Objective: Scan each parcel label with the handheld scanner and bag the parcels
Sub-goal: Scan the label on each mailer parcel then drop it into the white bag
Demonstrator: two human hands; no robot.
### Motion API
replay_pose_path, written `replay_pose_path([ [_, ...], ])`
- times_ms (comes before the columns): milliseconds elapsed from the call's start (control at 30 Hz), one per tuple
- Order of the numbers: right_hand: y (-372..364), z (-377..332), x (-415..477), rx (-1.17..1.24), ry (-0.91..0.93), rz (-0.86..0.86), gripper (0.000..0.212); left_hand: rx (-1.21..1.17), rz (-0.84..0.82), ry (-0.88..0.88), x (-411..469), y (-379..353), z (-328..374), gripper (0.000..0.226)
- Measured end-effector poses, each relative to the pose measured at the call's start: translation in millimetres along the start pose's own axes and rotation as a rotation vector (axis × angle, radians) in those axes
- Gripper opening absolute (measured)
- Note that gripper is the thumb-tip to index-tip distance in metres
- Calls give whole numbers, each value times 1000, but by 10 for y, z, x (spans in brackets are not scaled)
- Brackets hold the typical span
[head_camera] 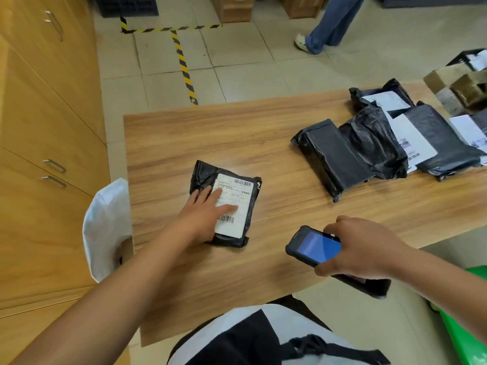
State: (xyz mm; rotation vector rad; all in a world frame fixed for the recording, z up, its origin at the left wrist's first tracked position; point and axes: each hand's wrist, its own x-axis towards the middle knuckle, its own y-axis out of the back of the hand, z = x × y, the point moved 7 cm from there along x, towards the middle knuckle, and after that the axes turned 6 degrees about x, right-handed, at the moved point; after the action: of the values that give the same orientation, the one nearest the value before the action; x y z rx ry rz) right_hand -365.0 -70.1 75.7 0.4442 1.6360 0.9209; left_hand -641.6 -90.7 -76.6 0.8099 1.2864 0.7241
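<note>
While the left hand (204, 210) presses flat, fingers straight, on the small black plastic-wrapped parcel (226, 204) lying on the wooden table (184, 143), the right hand (365, 250) grips a black blue-screened handheld scanner (312, 246) just right of that parcel

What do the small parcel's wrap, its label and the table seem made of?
Parcel wrap: thin black plastic, glossy and creased. Label: matte white paper, printed with barcodes. Table: wood grain, likely laminate; smooth, even sheen.

My left hand (208, 206) lies flat, fingers spread, arm outstretched; my right hand (361, 248) curls around a black handheld scanner (312, 246).
</note>
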Motion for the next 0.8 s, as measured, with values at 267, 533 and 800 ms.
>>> replay_pose_path([
  [267,-117,-64,-49,740,-96,102,50,-449,199,558,-178,-98,281,126],
  [533,-202,-394,35,1002,-12,121,41,-410,135,612,-223,-177,286,123],
  [800,-153,-842,51,946,87,13,60,-855,389,839,-1103,-431,-798,113],
])
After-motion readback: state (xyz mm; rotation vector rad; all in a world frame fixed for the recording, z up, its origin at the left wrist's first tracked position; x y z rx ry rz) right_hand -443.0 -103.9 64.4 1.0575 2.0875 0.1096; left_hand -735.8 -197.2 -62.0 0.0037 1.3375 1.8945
